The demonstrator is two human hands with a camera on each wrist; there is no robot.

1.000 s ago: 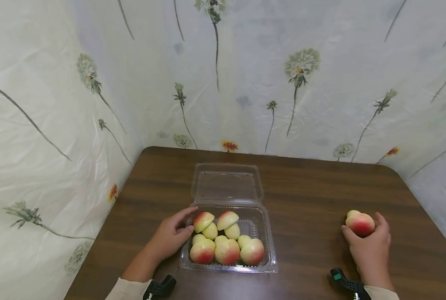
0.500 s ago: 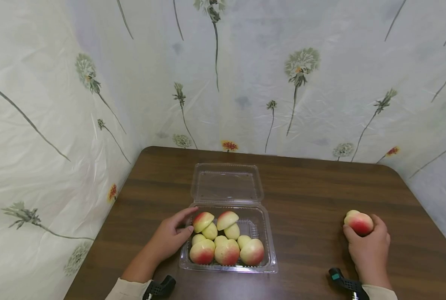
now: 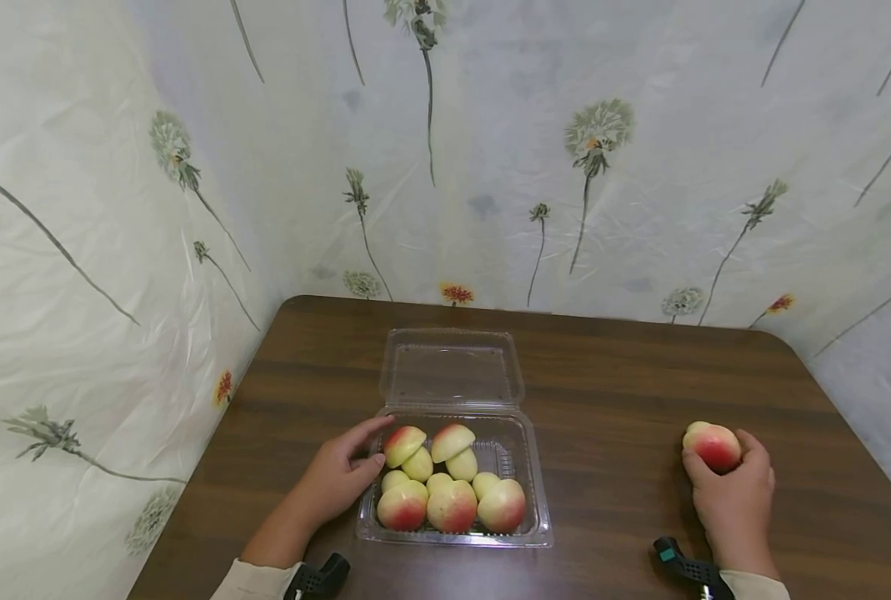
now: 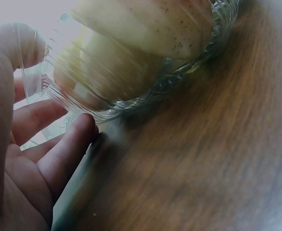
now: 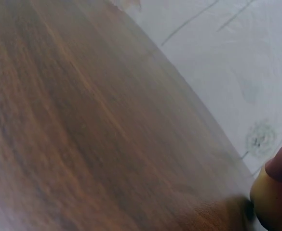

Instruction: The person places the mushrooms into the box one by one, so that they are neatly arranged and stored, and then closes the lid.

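A clear plastic clamshell container (image 3: 541, 500) stands on the table with its lid laid back. Several pale yellow mushroom-shaped pieces (image 3: 453, 506) with red-tinged caps lie inside, three along the front and two behind them at left and centre. At its left side my left hand (image 3: 340, 468) grips the wall; in the left wrist view its fingers (image 4: 71, 154) lie against the ribbed outside. Far to the right, my right hand (image 3: 733, 504) holds another mushroom-shaped piece (image 3: 715, 447) between thumb and fingers, close over the tabletop. Only part of that piece (image 5: 271, 199) shows in the right wrist view.
The brown wooden table (image 3: 603, 392) has rounded far corners. Behind it and along the left hangs a pale sheet (image 3: 490, 125) printed with dandelions. The transparent lid (image 3: 451, 367) lies toward the table's far edge.
My right hand and the mushroom-shaped piece have shifted slightly left. The left hand and the container stay in place; the head view has drifted a little.
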